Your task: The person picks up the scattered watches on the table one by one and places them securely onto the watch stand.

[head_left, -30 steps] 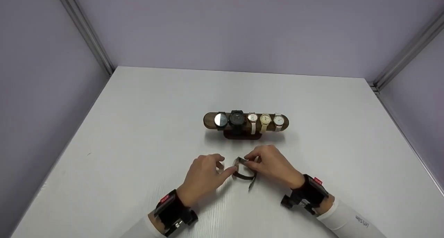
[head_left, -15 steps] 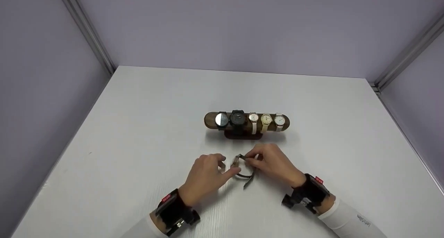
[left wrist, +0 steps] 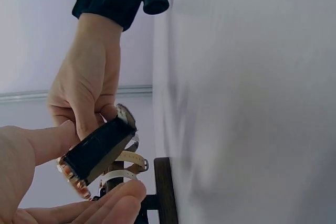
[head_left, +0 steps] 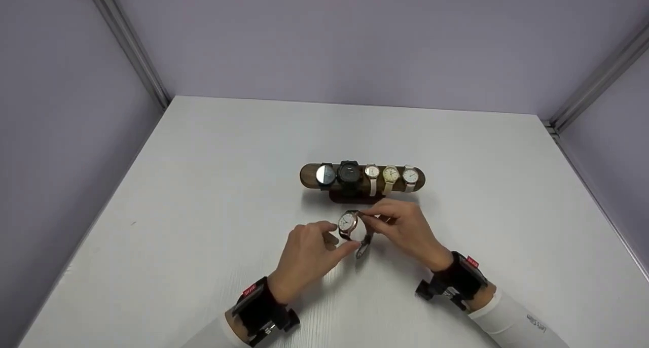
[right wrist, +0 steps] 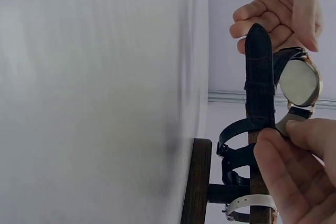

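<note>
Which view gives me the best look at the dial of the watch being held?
The head view: the held watch turns its white dial up to that camera, between the left hand and right hand. The left wrist view shows only its dark strap and case edge. The right wrist view shows the strap and a blank, glaring round case face.

A wristwatch [head_left: 349,222] is held up off the white table [head_left: 213,185], just at six o'clock of the wooden watch stand [head_left: 308,176]. Its round case has a rose-gold rim and a pale white dial that faces up and toward eight o'clock in the head view. The strap [right wrist: 259,72] is dark, nearly black leather with a grained, crocodile-like pattern, and it is unbuckled: one length hangs loose toward five o'clock below the case, its tip near the tabletop. From the right wrist view the plain metal back of the case [right wrist: 298,82] shows, with the strap crossing beside it.
</note>
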